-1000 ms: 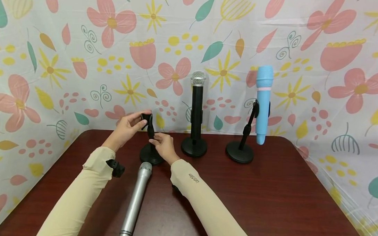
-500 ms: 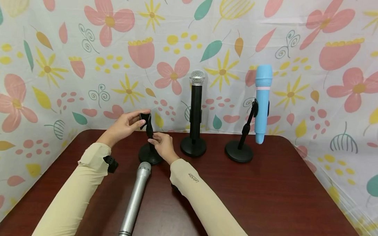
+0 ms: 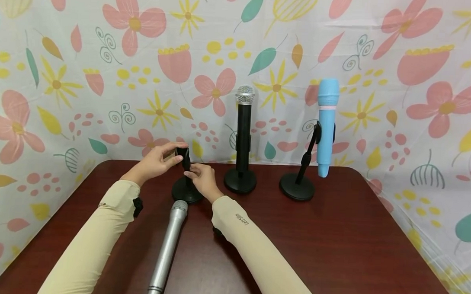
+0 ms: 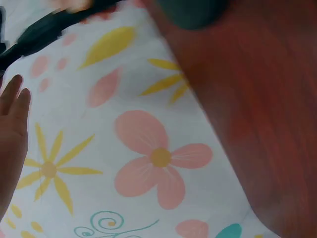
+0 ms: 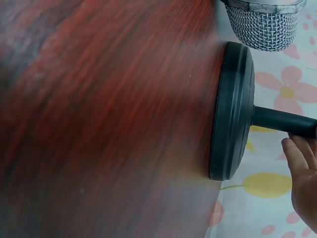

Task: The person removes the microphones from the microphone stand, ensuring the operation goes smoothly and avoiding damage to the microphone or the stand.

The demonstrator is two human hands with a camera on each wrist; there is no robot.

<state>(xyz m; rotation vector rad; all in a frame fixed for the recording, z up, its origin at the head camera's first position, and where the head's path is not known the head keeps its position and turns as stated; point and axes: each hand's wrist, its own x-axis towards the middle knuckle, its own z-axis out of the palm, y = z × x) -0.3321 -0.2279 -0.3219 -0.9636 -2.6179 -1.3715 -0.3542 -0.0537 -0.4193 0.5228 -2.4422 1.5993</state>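
Black microphone stand (image 3: 183, 190) is standing upright on the worktop (image 3: 333, 250) just beyond the silver microphone (image 3: 165, 252); the left hand (image 3: 153, 165) is pinching the stand's clip (image 3: 182, 159), the right hand (image 3: 205, 181) pinching its stem (image 5: 280, 119).

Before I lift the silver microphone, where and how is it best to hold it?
I would grip the silver microphone mid-handle, wrapping round it from above: it lies flat on the table, its long body uncovered, while its mesh head sits near the held stand.
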